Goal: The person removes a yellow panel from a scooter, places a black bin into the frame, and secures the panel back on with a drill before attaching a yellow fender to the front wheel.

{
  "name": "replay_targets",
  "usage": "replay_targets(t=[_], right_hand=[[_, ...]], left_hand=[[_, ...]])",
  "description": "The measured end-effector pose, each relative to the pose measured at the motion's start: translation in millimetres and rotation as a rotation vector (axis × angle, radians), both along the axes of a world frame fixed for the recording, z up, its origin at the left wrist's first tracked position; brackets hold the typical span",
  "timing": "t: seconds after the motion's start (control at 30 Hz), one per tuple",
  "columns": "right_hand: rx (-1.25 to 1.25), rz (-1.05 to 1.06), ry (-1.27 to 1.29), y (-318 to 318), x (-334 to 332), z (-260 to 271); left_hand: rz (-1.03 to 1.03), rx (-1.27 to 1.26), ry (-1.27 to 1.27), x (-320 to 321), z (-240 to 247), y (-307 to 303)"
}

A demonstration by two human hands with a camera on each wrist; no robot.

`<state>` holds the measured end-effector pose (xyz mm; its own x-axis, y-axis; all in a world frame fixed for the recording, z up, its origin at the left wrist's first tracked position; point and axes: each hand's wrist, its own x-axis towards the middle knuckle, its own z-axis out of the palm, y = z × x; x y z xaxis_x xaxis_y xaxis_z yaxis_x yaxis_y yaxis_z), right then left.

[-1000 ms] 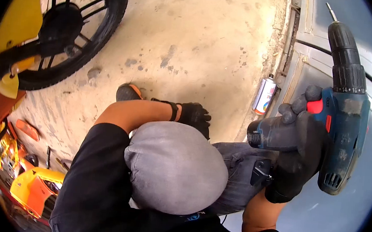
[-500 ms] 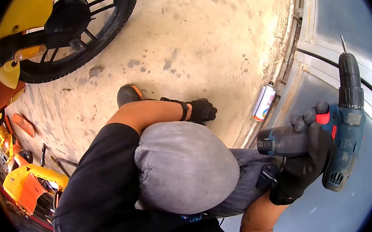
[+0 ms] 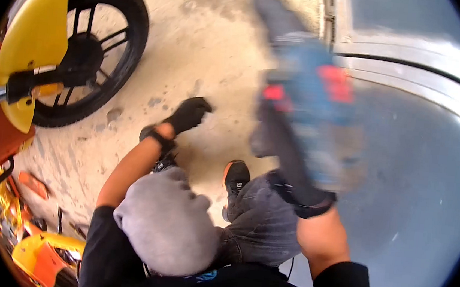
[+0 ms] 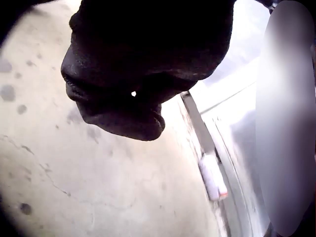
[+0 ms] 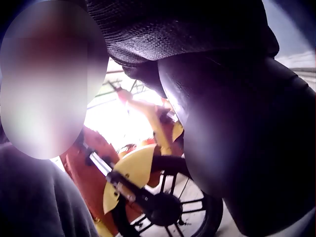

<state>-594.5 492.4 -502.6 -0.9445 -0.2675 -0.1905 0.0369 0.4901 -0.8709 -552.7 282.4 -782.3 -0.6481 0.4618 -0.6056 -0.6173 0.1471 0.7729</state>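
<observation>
My right hand point(image 3: 285, 143), in a black glove, grips a blue and black cordless drill point(image 3: 313, 101) by its handle. The drill is raised close to the head camera and blurred, its black chuck pointing to the upper left. In the right wrist view the gloved hand point(image 5: 182, 32) crosses the top, with a large dark shape below it on the right. My left hand point(image 3: 189, 113), also gloved in black, hangs over the concrete floor. Its fingers are loosely curled with nothing seen between them; in the left wrist view this glove point(image 4: 143, 69) is very dark.
A motorcycle wheel point(image 3: 131, 53) with a yellow fender point(image 3: 32, 55) stands at the left. Orange and yellow body panels point(image 3: 40, 252) lie at the lower left. Grey metal panelling point(image 3: 403, 158) runs along the right. A spray can point(image 4: 212, 177) sits at its base.
The drill has swung left and closer to the head camera in my right hand, its chuck tilting left. My left hand has moved left and forward, away from my body. Both feet now show.
</observation>
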Motion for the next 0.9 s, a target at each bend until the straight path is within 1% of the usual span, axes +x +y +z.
replay_targets(t=[0.03,0.07,0.1,0.2,0.27,0.33,0.37,0.4,0.47,0.5,0.57,0.6,0.63,0.7,0.73,0.8,0.87,0.9], right_hand=[[0.364,0.308,0.304,-23,-7,0],[0.524,0.487,0.499,-48,-9,-1],[0.535,0.473,0.506,-68,-6,-4],[-0.315,0.326,0.175,-121,5,-6],[-0.372,0.398,0.201,-148,11,-7],[-0.364,0.491,0.265,-172,24,-13],[-0.394,0.544,0.234,-182,29,-16],[-0.475,0.564,0.285,-194,38,-28],[-0.444,0.586,0.217,-206,54,-28],[-0.547,0.554,-0.069,-213,64,-33],[-0.592,0.571,-0.275,-222,75,-42],[-0.601,0.561,-0.323,-225,76,-48],[-0.605,0.546,-0.319,-233,76,-56],[-0.617,0.502,-0.302,-243,75,-72],[-0.623,0.486,-0.332,-246,73,-79],[-0.701,0.464,-0.489,-248,66,-83],[-1.004,0.311,-0.774,-242,56,-75],[-0.996,0.31,-0.773,-243,52,-68]], left_hand=[[0.1,0.065,-0.028,2,6,-22],[0.197,0.133,-0.052,3,11,-43],[0.281,0.176,-0.066,12,23,-64],[0.532,0.211,-0.067,49,62,-122],[0.701,0.182,-0.023,78,88,-147],[0.835,0.15,0.025,104,105,-156],[0.878,0.141,0.042,113,111,-156],[0.913,0.128,0.063,120,117,-156],[0.969,0.093,0.121,134,126,-154],[0.996,0.069,0.151,140,130,-155],[1.057,0.03,0.203,153,144,-158],[1.092,0.016,0.215,155,153,-163],[1.129,0.004,0.202,151,165,-166],[1.226,0.043,0.069,141,195,-169],[1.239,0.042,0.073,139,195,-170],[1.254,0.203,0.055,135,191,-170],[1.244,0.242,0.059,134,188,-168],[1.209,0.242,0.043,134,185,-169]])
